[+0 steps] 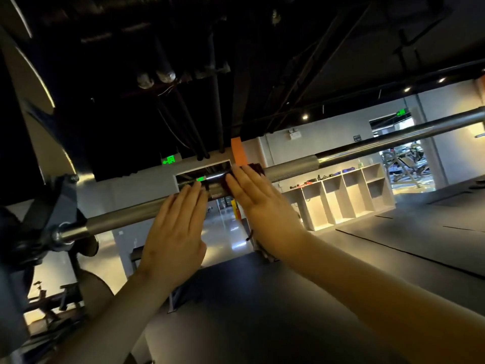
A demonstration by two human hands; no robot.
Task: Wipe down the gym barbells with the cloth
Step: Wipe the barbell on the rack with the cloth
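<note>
A long steel barbell (126,219) runs across the view at head height, from the rack at the left up to the right edge. A dark reddish cloth (256,168) lies against the bar near its middle. My right hand (258,195) presses the cloth to the bar with straight fingers. My left hand (175,229) reaches up beside it, its straight fingers resting on the bar just left of the cloth. Most of the cloth is hidden behind my hands.
The rack's dark bracket (52,206) holds the bar's left end. An orange strap (237,153) hangs behind the bar. White open shelving (341,198) stands at the right, with black floor mats (393,245) below and dark pipes on the ceiling.
</note>
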